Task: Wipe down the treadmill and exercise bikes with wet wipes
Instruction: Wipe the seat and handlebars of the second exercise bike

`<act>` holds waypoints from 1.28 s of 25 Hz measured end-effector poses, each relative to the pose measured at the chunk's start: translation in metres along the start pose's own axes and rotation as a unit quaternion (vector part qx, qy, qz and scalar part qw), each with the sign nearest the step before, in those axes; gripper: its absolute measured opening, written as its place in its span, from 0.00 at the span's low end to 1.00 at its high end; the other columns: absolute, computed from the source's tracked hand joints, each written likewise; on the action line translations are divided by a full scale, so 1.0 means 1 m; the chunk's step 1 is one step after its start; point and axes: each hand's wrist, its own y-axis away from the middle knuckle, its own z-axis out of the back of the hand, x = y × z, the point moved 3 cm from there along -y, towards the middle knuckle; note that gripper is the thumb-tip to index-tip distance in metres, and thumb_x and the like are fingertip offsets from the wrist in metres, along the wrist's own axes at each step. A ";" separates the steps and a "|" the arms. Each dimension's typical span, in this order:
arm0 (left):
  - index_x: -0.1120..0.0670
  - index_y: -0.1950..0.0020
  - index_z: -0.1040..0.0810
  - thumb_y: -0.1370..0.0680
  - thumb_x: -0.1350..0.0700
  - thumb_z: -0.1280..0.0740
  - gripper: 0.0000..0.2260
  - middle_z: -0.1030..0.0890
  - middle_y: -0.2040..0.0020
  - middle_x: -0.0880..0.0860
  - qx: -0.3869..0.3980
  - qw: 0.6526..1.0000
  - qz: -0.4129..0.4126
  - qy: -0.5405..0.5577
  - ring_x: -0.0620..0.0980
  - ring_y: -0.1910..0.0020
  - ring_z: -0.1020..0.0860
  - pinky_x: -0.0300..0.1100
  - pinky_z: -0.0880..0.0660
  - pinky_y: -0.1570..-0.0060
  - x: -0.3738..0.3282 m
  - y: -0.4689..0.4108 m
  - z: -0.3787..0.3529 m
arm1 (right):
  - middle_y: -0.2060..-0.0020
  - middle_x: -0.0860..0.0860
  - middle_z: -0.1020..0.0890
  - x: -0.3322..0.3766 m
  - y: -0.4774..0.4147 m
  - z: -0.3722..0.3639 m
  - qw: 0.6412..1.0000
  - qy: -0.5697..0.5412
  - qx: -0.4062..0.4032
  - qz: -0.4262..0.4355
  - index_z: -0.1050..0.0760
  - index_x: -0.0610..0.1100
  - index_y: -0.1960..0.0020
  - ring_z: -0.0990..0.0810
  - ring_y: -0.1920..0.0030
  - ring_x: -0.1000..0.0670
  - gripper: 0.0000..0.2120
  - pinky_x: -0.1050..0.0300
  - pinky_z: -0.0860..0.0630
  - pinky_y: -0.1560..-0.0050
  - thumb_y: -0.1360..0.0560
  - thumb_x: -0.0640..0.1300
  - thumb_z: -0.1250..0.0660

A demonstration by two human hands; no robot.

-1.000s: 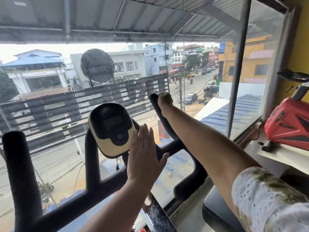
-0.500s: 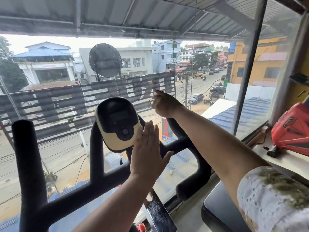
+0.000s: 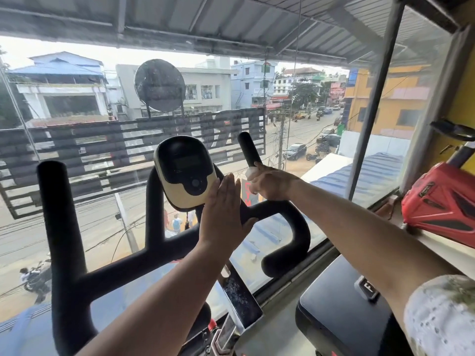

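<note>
Window glass point(image 3: 372, 124) is fronting a street with buildings. Just inside it, the exercise bike's black handlebar point(image 3: 61, 227) is rising at far left. Centre: a cream-and-black console point(image 3: 186, 170) is sitting on the stem. Beside it the left hand point(image 3: 223, 214) is lying flat against the console's right edge, fingers straight and together. Next, the right hand point(image 3: 275, 185) is curling round a white wet wipe point(image 3: 251, 173) (mostly hidden in the fist) and pressing it to the right upright of the handlebar. Hands are sitting close, not touching. Far right: a red machine point(image 3: 439, 201) is resting on a ledge, with a black pad point(image 3: 341, 312) below.
</note>
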 end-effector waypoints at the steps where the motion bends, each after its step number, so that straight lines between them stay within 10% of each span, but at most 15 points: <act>1: 0.63 0.22 0.63 0.19 0.33 0.58 0.40 0.59 0.20 0.62 -0.002 1.000 -0.002 -0.003 0.56 0.21 0.60 0.55 0.77 0.33 0.000 0.000 0.000 | 0.47 0.53 0.25 0.004 0.004 0.000 1.000 -0.013 0.020 -0.016 0.20 0.45 0.54 0.35 0.31 0.53 0.16 0.54 0.62 0.24 0.25 0.40 0.47; 7: 0.64 0.21 0.61 0.20 0.33 0.58 0.40 0.58 0.20 0.63 -0.006 1.000 -0.007 -0.014 0.58 0.21 0.60 0.55 0.73 0.31 0.000 0.001 -0.004 | 0.58 0.54 0.19 0.025 0.030 0.000 0.959 -0.245 -0.014 -0.144 0.20 0.44 0.48 0.24 0.45 0.49 0.12 0.51 0.49 0.25 0.21 0.38 0.43; 12: 0.62 0.20 0.58 0.20 0.34 0.56 0.39 0.56 0.20 0.62 0.018 0.999 -0.018 -0.023 0.57 0.20 0.58 0.57 0.74 0.31 -0.001 0.000 -0.006 | 0.52 0.46 0.17 0.039 0.049 -0.002 0.906 -0.306 -0.103 -0.275 0.21 0.45 0.51 0.20 0.50 0.44 0.11 0.60 0.30 0.53 0.22 0.39 0.42; 17: 0.56 0.19 0.49 0.21 0.35 0.53 0.36 0.53 0.20 0.55 -0.109 0.990 0.062 0.060 0.53 0.20 0.51 0.57 0.71 0.28 0.035 0.013 0.021 | 0.51 0.47 0.16 0.051 0.050 -0.003 0.874 -0.341 -0.152 -0.311 0.21 0.45 0.52 0.19 0.49 0.44 0.12 0.55 0.25 0.48 0.22 0.38 0.43; 21: 0.55 0.19 0.58 0.21 0.34 0.54 0.37 0.61 0.20 0.53 -0.148 0.931 0.254 0.217 0.51 0.21 0.60 0.56 0.71 0.27 0.107 0.030 0.025 | 0.48 0.44 0.20 0.057 0.038 0.015 0.771 -0.509 -0.229 -0.307 0.22 0.42 0.43 0.23 0.46 0.45 0.10 0.47 0.24 0.43 0.20 0.41 0.40; 25: 0.46 0.22 0.69 0.30 0.23 0.52 0.47 0.68 0.22 0.51 0.013 0.877 0.267 0.399 0.50 0.22 0.63 0.58 0.60 0.24 0.139 0.042 -0.012 | 0.44 0.42 0.20 0.068 0.009 0.046 0.672 -0.566 -0.331 -0.343 0.25 0.40 0.39 0.22 0.43 0.44 0.13 0.49 0.24 0.42 0.20 0.45 0.39; 32: 0.42 0.22 0.68 0.30 0.39 0.26 0.56 0.28 0.29 0.60 0.052 0.883 0.199 0.423 0.62 0.36 0.26 0.54 0.26 0.40 0.136 0.050 -0.014 | 0.46 0.51 0.16 0.113 -0.034 0.080 0.654 -0.616 -0.345 -0.273 0.20 0.49 0.40 0.19 0.46 0.49 0.15 0.53 0.23 0.48 0.23 0.51 0.39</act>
